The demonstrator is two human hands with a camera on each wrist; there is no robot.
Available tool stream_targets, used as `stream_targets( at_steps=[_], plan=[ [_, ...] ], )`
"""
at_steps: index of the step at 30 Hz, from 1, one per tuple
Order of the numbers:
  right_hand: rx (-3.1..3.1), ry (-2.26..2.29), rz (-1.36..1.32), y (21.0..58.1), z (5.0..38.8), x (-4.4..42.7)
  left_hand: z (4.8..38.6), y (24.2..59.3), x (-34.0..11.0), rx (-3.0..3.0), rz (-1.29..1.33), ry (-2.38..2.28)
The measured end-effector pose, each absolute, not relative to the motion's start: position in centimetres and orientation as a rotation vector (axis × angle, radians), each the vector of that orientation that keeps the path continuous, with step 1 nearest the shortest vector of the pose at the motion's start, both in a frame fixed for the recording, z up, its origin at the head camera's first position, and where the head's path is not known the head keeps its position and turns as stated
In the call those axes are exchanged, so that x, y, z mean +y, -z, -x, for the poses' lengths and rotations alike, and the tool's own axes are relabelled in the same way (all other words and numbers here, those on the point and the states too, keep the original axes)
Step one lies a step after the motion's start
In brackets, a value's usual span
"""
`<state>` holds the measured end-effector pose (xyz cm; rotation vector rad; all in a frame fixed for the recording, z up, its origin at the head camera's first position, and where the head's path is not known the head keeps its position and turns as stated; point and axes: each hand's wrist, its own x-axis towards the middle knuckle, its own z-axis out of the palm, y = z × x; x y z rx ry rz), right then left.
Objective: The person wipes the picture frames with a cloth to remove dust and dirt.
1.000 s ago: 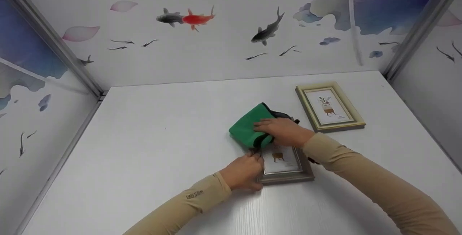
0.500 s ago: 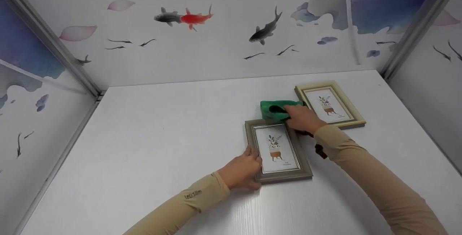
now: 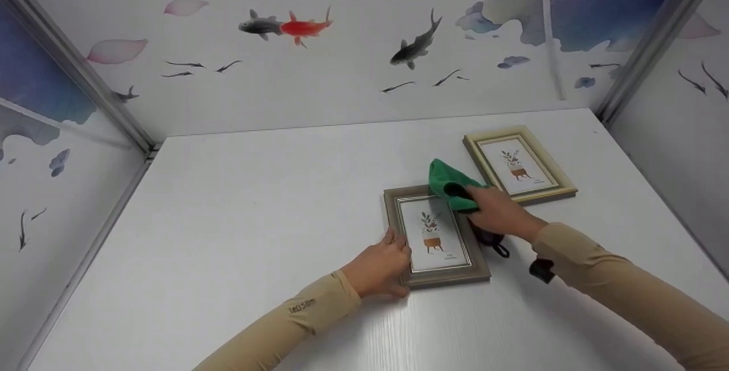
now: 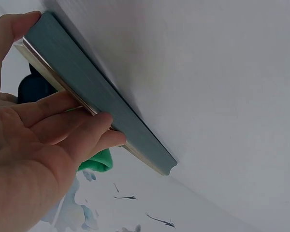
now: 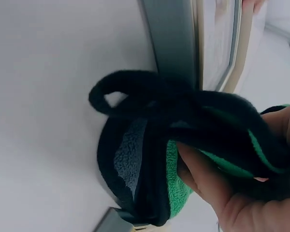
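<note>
In the head view, we see the left hand (image 3: 377, 265) holding the brown picture frame (image 3: 435, 240) at its left side, the thumb by the near corner and the fingers against the rim. The right hand (image 3: 501, 211) grips a bunched green cloth (image 3: 451, 179) with dark trim; the right wrist view shows its black loop (image 5: 120, 78) hanging just beside the frame's side edge. Half a second ago the cloth was beyond the frame's far edge; now it covers the far right corner, so we judge the work in hand to be along that border, most of the print being uncovered. The left hand has kept its place. The brown frame lies flat on the tabletop (image 3: 256, 206), towards its near right part. A gold picture frame (image 3: 521, 171) lies farther back on the right, leaving only a narrow gap; we cannot tell whether the cloth touches it. Room for moving looks widest to our left, while the tabletop's far edge meets the back wall (image 3: 205, 103) behind both frames.
</note>
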<state>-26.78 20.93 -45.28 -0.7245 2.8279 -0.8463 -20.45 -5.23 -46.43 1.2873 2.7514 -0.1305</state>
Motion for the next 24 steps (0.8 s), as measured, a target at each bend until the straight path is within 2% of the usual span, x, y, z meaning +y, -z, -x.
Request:
stream_targets(
  at_steps=[6,10,14,21,24],
  plan=[
    [2.759,0.961,0.677,45.3,22.2,21.6,20.5,46.3,-5.3,2.754,-1.302,0.109],
    [2.77,0.989,0.626,45.1,21.0,21.5,20.7,46.3,-5.4,2.743,-1.301,0.082],
    [2.817,0.998,0.574,45.2,22.6,20.8,21.0,46.3,-5.6,2.729,-1.289,0.083],
    [2.896,1.008,0.492,45.4,28.0,20.3,21.3,46.5,-5.5,2.726,-1.379,0.124],
    [2.903,1.013,0.502,45.5,29.0,20.4,21.3,46.6,-5.6,2.73,-1.367,0.126]
  ],
)
